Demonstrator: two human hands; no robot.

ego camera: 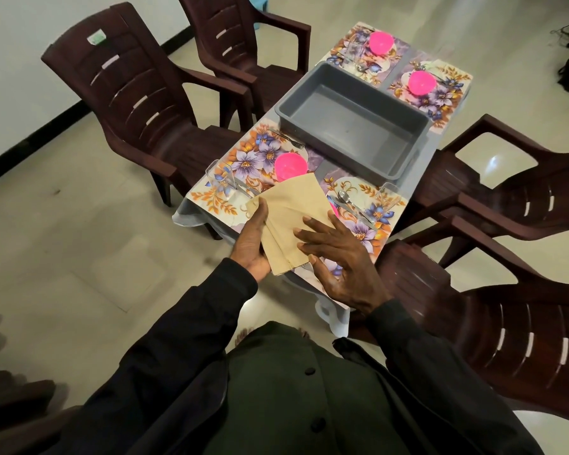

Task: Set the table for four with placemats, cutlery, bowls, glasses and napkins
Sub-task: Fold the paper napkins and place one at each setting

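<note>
A stack of tan napkins point(291, 211) is held over the near end of the table by my left hand point(253, 241), thumb on top. My right hand point(339, 254) hovers over the stack with fingers spread, fingertips touching the top napkin. Four floral placemats lie on the table: near left point(243, 162), near right point(368, 221), far left point(358, 47), far right point(440, 96). Pink bowls sit on the near left point(289, 165), far left point(381, 42) and far right point(421, 82) mats; the near right bowl is mostly hidden by the napkins. A spoon point(345, 198), a fork point(288, 139) and clear glasses point(222, 182) are visible.
A grey plastic tub point(352, 126) stands empty in the table's middle. Dark brown plastic chairs surround the table: two on the left point(135, 103), two on the right point(523, 192). Pale tiled floor lies all around.
</note>
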